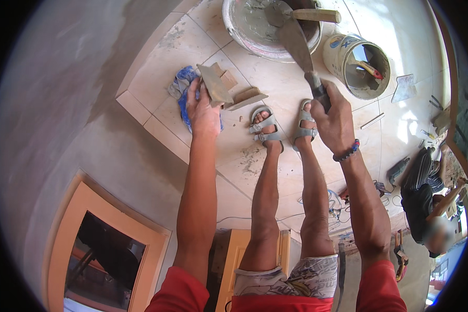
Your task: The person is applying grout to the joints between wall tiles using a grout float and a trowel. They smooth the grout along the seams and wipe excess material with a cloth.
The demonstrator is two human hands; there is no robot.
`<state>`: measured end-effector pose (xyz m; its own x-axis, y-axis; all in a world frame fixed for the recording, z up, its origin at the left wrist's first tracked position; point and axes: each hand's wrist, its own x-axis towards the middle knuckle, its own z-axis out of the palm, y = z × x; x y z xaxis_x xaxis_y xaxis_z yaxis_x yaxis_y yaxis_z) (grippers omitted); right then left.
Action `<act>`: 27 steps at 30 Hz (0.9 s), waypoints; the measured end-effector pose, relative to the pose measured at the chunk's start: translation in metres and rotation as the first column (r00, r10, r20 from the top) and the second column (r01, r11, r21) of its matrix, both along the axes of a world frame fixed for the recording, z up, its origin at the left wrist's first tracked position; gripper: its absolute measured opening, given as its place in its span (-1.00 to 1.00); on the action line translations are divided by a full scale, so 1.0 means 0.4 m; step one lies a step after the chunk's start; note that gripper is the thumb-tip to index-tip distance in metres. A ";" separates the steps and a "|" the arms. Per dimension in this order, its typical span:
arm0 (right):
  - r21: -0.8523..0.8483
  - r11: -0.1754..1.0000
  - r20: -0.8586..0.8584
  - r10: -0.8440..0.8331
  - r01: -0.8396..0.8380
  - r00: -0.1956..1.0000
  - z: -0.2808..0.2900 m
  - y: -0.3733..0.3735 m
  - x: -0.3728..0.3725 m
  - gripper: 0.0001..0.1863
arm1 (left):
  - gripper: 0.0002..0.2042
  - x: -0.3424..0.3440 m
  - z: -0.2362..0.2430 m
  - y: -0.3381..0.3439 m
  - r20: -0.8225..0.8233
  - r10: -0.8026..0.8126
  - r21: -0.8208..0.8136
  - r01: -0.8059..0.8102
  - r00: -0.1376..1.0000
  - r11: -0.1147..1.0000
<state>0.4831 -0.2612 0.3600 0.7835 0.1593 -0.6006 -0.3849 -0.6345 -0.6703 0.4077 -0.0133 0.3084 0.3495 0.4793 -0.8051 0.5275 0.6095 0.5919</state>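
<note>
My left hand (204, 115) is closed on a flat grey-brown piece (214, 87), maybe tile or board, its fingers along the left edge. Behind that hand lies a crumpled blue and white plastic bag (184, 83) on the tiled floor. In my right hand (336, 118) is a trowel (296, 46), gripped by its dark handle. Its long blade points away from me and overlaps the rim of a round tub (260, 51) of grey wet mix. A second tool with a wooden handle (317, 15) rests across that tub's right side.
A white bucket (343, 57) lies tipped at the right, with a red-and-yellow-handled brush inside. Broken pieces (248, 98) lie by my sandalled feet. A plastered wall (52, 104) runs along the left. At the far right a person (426, 192) is low to the floor, near tools and cables.
</note>
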 end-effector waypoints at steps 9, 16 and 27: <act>0.009 0.962 -0.451 0.247 -0.273 0.858 -0.078 -0.177 -0.336 -0.73 | -0.64 -0.424 -0.178 0.020 -0.165 -0.284 -0.089 0.272 0.945 0.958; -0.075 0.991 -0.575 0.050 -0.114 0.816 -0.129 -0.238 -0.474 -0.81 | -0.62 -0.406 -0.358 -0.038 -0.519 -0.626 0.305 0.810 0.583 0.501; -0.049 0.992 -0.703 -0.114 0.113 0.702 -0.121 -0.103 -0.402 -0.87 | -0.67 -0.330 -0.448 -0.010 -0.710 -0.702 0.038 0.999 0.048 0.030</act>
